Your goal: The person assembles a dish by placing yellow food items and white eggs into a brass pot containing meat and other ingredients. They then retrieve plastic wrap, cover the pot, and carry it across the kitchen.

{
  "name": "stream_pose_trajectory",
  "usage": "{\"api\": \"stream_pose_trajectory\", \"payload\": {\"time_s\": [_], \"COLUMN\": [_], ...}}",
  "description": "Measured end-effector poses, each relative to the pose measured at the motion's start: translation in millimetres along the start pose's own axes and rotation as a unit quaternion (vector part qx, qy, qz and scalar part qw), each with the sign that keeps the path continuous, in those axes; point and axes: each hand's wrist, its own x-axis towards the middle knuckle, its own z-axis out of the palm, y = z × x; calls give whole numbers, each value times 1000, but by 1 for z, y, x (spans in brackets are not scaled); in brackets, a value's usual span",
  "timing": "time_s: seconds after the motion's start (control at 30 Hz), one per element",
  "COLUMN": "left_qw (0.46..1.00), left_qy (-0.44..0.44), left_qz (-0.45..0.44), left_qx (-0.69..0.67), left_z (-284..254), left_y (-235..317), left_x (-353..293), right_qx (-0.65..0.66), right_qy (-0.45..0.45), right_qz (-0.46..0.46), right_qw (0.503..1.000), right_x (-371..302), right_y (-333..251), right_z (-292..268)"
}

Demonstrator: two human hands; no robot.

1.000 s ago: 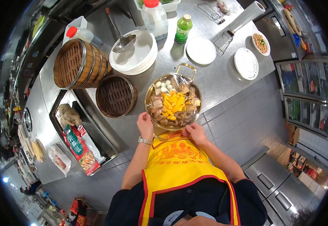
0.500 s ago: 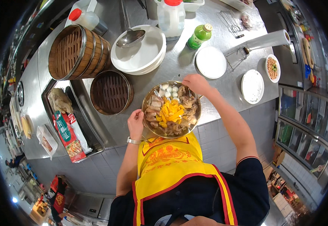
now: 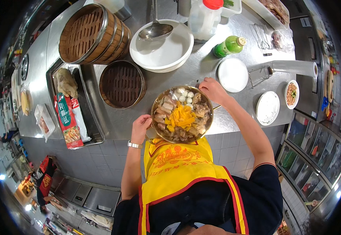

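Note:
A round brass-coloured pan [image 3: 159,134] sits at the near edge of the steel table, directly in front of my apron. Small white eggs [image 3: 184,95], yellow strips [image 3: 181,116] and pale and brown meat pieces [image 3: 201,109] fill it. Glossy streaks over the food look like clear cling film. My left hand [image 3: 141,126] is closed in a pinch at the pan's left rim, apparently on the film's edge. Just past the upper right rim, my right hand [image 3: 212,88] pinches the other side. Both pan handles show free of my fingers.
Bamboo steamers [image 3: 122,84] and white bowls with a ladle [image 3: 156,31] stand left and beyond. A green bottle [image 3: 230,46], white plates [image 3: 233,74], a film roll [image 3: 295,68] and a bean bowl [image 3: 292,94] lie right. A metal tray [image 3: 94,113] holds packets.
The whole view has turned slightly, so the table's left side sits higher and its right side lower. Both hands stay pinched at the pan's rim, with little other movement.

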Motion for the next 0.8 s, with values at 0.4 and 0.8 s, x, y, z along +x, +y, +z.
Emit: {"api": "stream_pose_trajectory", "payload": {"time_s": [0.4,0.8], "left_qw": [991,969], "left_qy": [31,-27], "left_qz": [66,109], "left_qx": [114,222], "left_z": [1,-5], "left_y": [-9,-12], "left_x": [-6,-8], "right_qx": [-56,-41], "right_qy": [-124,-90], "right_qz": [-51,-44], "right_qw": [989,994], "right_x": [-2,45], "right_y": [1,-50], "right_z": [-6,33]}}
